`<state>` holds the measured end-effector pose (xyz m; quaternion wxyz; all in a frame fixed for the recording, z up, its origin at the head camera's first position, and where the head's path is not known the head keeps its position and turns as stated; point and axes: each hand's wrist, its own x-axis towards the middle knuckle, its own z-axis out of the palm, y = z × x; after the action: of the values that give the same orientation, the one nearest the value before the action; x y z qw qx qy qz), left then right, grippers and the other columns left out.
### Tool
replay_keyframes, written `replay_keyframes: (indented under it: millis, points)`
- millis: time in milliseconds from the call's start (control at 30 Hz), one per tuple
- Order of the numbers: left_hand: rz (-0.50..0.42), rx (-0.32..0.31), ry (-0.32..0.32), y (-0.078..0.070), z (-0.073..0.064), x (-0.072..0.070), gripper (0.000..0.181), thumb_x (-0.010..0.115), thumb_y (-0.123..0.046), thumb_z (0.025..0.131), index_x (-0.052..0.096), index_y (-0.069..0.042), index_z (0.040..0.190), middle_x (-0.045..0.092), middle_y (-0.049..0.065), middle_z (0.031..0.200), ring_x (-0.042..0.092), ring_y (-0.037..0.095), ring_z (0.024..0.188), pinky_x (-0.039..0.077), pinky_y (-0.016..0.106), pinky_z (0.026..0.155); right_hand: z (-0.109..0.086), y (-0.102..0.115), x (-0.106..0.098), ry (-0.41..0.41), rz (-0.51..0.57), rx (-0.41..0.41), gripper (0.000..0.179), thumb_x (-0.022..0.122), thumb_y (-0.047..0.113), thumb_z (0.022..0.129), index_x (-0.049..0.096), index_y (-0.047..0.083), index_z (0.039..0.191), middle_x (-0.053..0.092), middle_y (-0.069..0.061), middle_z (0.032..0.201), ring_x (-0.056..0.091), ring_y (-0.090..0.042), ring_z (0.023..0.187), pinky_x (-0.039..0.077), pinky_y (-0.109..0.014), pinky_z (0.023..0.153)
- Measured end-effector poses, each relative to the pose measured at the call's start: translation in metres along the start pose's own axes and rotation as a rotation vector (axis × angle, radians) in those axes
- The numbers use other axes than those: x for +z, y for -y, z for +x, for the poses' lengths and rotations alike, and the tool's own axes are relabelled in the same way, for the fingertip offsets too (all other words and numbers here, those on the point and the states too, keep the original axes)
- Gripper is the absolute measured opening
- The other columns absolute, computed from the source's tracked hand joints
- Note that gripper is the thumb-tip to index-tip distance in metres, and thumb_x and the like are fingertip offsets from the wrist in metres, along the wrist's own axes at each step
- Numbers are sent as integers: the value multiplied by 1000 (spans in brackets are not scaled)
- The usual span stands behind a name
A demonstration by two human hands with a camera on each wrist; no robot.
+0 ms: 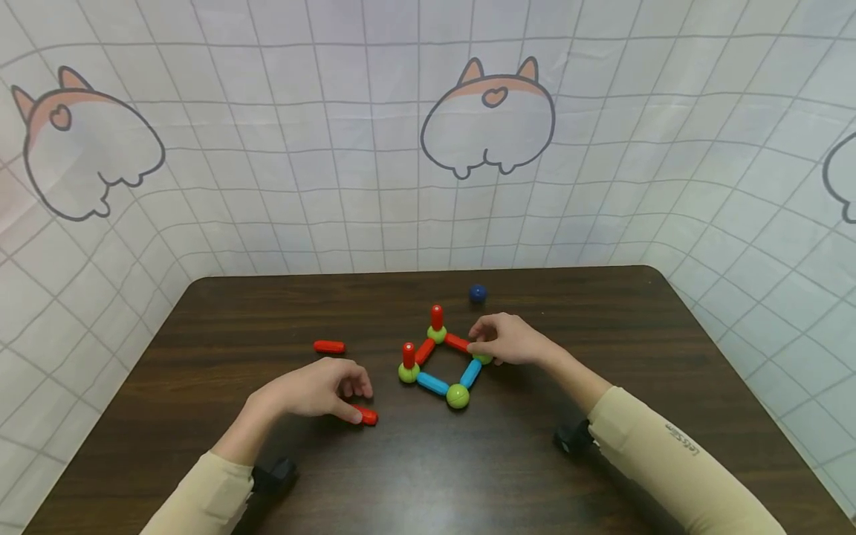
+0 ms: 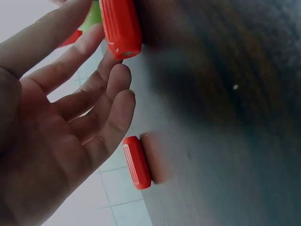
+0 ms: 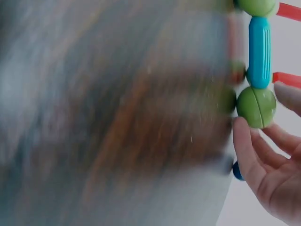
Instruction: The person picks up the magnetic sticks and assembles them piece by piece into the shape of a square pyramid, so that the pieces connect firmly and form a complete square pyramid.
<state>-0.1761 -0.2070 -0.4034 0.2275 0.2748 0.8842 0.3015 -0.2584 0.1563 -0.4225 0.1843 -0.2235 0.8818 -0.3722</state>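
In the head view my left hand (image 1: 313, 390) holds a short red rod (image 1: 368, 416) low over the table, its thumb lying along the rod. The left wrist view shows that ribbed red rod (image 2: 121, 28) by the thumb and index finger, the other fingers loosely bent. My right hand (image 1: 513, 342) grips the green ball (image 3: 256, 107) at the right corner of a four-sided frame. Green balls form the frame's corners, joined by red rods and blue rods (image 1: 432, 383). Two red rods (image 1: 437, 318) stand upright on the back and left balls. The front ball (image 1: 458, 396) bears none.
Another red rod (image 1: 329, 346) lies on the dark wooden table (image 1: 254, 312), beyond my left hand. A dark blue ball (image 1: 478, 293) sits near the back edge, behind the frame. A white grid-patterned curtain (image 1: 321, 148) surrounds the table at the back and sides.
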Motion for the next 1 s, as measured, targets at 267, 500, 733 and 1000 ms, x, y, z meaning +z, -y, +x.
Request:
replay_keyframes:
  millis: [267, 500, 733, 1000]
  points:
    - [16, 69, 18, 1, 2, 8, 22, 85, -9, 85, 72, -18, 101, 64, -8, 92, 60, 11, 85, 51, 31, 77, -5, 2, 2, 6, -45, 57, 54, 74, 26, 95, 54, -2, 136, 67, -4, 78, 64, -21, 56, 55, -34, 58]
    - [9, 86, 9, 2, 6, 10, 15, 80, -10, 90, 71, -18, 100, 65, -9, 92, 61, 11, 83, 52, 31, 74, -9, 0, 4, 41, -7, 65, 52, 70, 36, 99, 57, -1, 133, 68, -6, 73, 66, -22, 56, 58, -36, 56]
    - [30, 116, -48, 2, 10, 15, 14, 76, -13, 95, 67, -19, 105, 65, -12, 96, 62, 9, 89, 53, 31, 80, 4, 0, 4, 38, 66, -111, 45, 69, 17, 100, 58, 4, 142, 69, -12, 116, 70, -21, 71, 59, -37, 66]
    - [-48, 145, -128, 1, 16, 21, 22, 74, -14, 97, 67, -15, 119, 67, -10, 99, 63, 10, 92, 54, 31, 82, 12, -1, 6, 26, 43, -121, 28, 71, 14, 99, 70, 6, 125, 74, -4, 103, 70, -21, 71, 59, -37, 69]
